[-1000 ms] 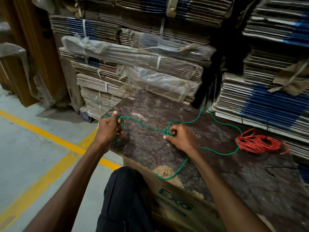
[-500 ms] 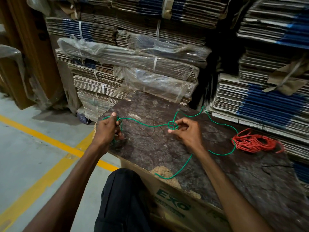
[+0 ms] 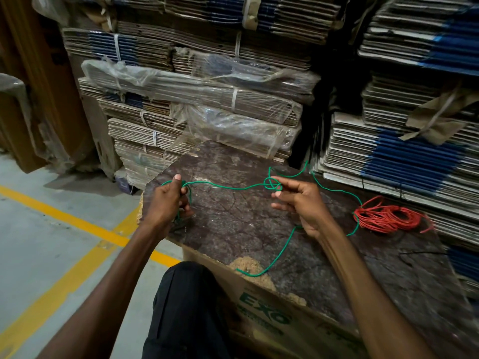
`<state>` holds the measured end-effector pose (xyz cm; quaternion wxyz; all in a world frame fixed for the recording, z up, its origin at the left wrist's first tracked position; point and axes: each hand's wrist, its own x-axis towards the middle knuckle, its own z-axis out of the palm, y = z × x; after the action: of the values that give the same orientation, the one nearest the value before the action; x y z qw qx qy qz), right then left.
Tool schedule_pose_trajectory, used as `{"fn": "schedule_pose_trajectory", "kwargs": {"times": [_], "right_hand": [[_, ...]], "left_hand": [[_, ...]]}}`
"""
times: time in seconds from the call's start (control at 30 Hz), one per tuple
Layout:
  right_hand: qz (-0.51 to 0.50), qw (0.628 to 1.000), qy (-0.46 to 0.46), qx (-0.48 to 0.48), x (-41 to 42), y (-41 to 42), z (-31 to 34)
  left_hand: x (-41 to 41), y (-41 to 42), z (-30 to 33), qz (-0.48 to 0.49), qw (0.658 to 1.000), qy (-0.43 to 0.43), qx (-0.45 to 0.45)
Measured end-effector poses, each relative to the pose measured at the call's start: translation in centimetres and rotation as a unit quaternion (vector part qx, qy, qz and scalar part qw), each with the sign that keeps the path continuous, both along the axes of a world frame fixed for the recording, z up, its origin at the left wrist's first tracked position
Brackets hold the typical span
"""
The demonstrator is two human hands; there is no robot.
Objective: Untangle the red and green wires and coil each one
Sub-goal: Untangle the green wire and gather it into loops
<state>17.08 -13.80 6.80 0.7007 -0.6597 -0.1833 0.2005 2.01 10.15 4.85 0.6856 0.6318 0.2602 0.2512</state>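
Green wire (image 3: 228,187) stretched between both raised hands.

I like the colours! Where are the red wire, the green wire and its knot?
red wire (image 3: 386,216), head view, middle of the coil
green wire (image 3: 228,187), head view, stretch between both hands
knot (image 3: 272,183), head view, its loops

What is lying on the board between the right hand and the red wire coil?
In the head view, only a strand of the green wire crosses there; otherwise the board between the right hand and the red wire coil is bare.
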Motion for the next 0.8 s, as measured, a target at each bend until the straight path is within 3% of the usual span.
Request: {"fn": "schedule_pose_trajectory", "kwargs": {"times": [0.23,0.7,0.8], "right_hand": [[0.016,0.993,0.081,0.087,-0.4,-0.2,0.6],[0.036,0.998,0.042,0.036,-1.1,0.0,-0.6],[-0.014,0.997,0.025,0.072,-1.1,0.2,-0.7]], "left_hand": [[0.0,-0.5,0.2,-0.004,1.000,-0.003,-0.007],[-0.3,-0.1,0.2,-0.015,1.000,-0.006,-0.012],[-0.3,0.1,0.1,-0.014,1.000,0.000,-0.018]]}}
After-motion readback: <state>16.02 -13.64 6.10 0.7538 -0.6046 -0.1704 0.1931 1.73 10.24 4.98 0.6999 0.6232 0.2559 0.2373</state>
